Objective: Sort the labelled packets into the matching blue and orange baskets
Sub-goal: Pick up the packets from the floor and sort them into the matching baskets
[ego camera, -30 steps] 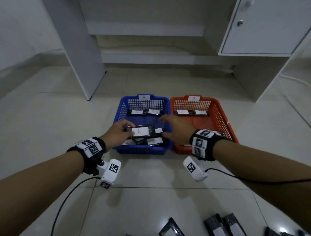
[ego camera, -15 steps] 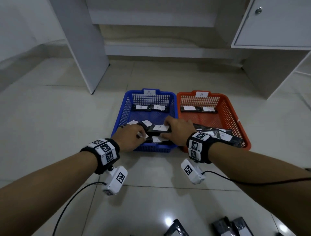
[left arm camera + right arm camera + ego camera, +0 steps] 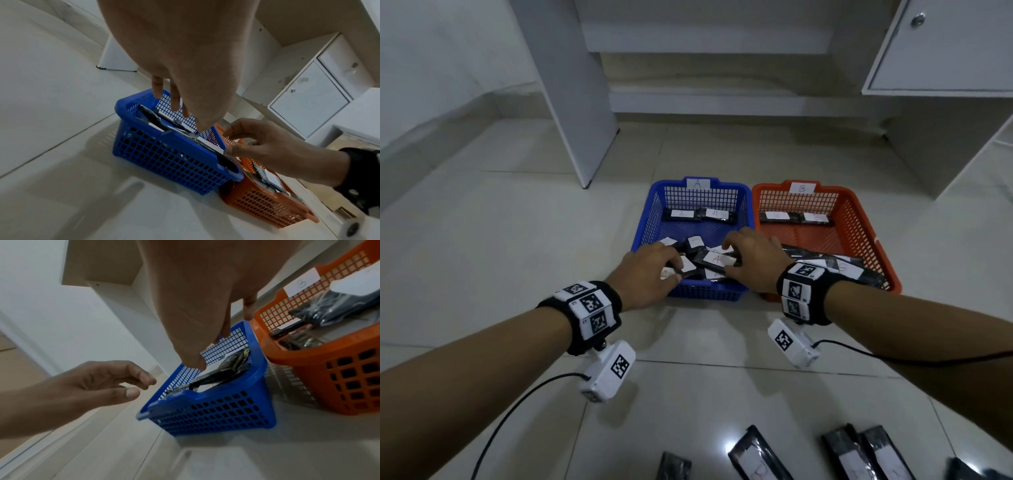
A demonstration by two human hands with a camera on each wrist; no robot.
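The blue basket [image 3: 705, 294], tagged A, stands left of the orange basket [image 3: 859, 222], tagged B. Both hold black packets with white labels. A packet marked A [image 3: 717, 259] lies on top of the pile at the near end of the blue basket. My left hand [image 3: 674, 270] hovers over the basket's near left corner. In the right wrist view my left hand [image 3: 131, 386] has loosely curled fingers and holds nothing. My right hand [image 3: 732, 257] is over the packet's right end. In the left wrist view my right hand [image 3: 230, 141] has relaxed fingers, its thumb at the packet's edge.
Several more black packets [image 3: 756, 455] lie on the tiled floor near me. A white desk panel [image 3: 571, 102] stands behind and left of the baskets, and a cabinet with a door [image 3: 945, 51] behind and right. Cables trail from both wrist cameras.
A second ago both hands held the A packet over the blue basket. It now lies on the pile, and both hands have loosened off it.
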